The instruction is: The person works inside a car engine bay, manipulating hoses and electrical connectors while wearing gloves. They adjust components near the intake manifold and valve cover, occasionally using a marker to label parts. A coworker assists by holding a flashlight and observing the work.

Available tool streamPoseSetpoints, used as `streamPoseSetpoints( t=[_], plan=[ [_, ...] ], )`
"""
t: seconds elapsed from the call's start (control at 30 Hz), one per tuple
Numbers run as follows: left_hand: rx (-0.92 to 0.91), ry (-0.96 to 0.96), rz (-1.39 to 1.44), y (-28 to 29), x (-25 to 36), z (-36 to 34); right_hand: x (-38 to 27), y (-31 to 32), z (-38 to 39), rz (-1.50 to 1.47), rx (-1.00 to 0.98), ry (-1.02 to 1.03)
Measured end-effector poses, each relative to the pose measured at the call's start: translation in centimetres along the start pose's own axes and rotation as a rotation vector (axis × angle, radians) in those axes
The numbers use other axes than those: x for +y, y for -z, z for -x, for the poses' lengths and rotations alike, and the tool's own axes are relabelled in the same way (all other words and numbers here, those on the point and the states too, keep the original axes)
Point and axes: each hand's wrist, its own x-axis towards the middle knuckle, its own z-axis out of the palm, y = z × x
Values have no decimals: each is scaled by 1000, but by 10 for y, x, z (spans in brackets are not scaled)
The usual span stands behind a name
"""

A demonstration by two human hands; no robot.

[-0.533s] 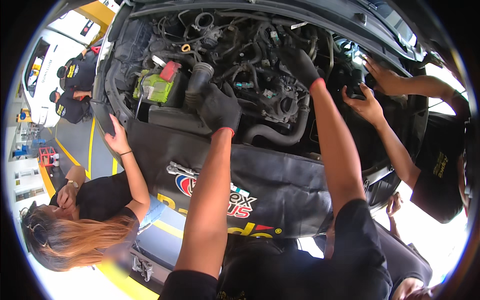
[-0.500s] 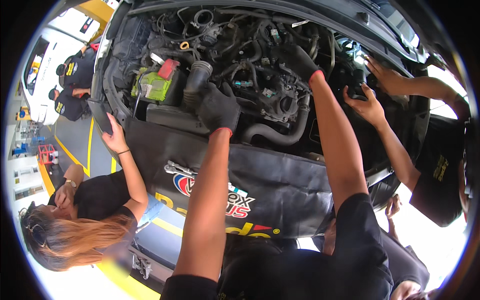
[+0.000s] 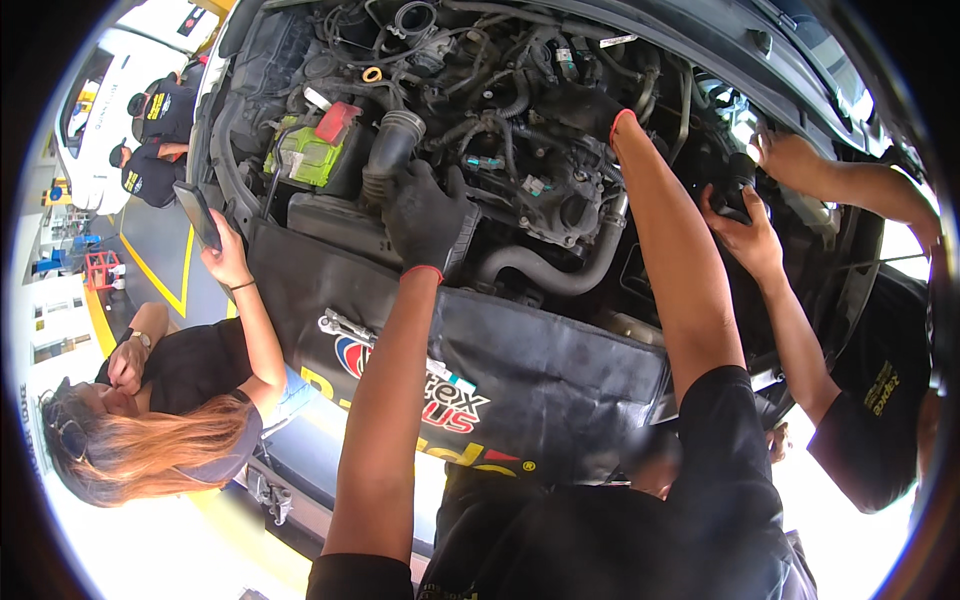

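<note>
My left hand [image 3: 428, 222], in a black glove, is at the front of the engine bay, just below a black corrugated intake hose [image 3: 391, 150]. Its fingers are curled, and a ribbed black part [image 3: 464, 243] shows along the edge of the palm. What they grip is hidden. Deeper in, my right hand [image 3: 578, 110], also in a black glove, reaches over the back of the engine [image 3: 570, 205]. Its fingers blend into the dark parts there, so their pose is unclear. A thick grey curved hose [image 3: 560, 278] runs between my forearms.
A black fender cover [image 3: 560, 380] drapes the front edge, with a ratchet [image 3: 345, 327] on it. The battery [image 3: 305, 155] has a lime cover and red cap. At right, a co-worker's hand [image 3: 748, 235] holds a black cylindrical object [image 3: 738, 185]. At left, another person holds a phone [image 3: 197, 213].
The whole view has shifted a little. My left hand has moved slightly down from the corrugated hose. The person at left now has the phone turned more into view.
</note>
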Motion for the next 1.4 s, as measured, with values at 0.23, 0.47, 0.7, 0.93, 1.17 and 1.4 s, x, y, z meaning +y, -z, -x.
streamPoseSetpoints(
  t=[0.23,0.47,0.7,0.93,1.17,1.4],
  plan=[
    [-8,22,-27,3,-19,6,-73,12,-31,-921,-16,-952],
    [-43,58,22,1,2,2,-38,-40,5,-87,69,-507],
    [-46,47,-38,3,-4,2,-53,-30,-25,310,-170,-599],
    [-13,24,-7,4,1,8,-58,-19,-20,462,-249,-488],
    [55,8,145,-2,1,2,-38,-27,-14,307,-19,-728],
    [50,9,371,0,14,-6,37,63,-52,236,314,-584]
  ],
)
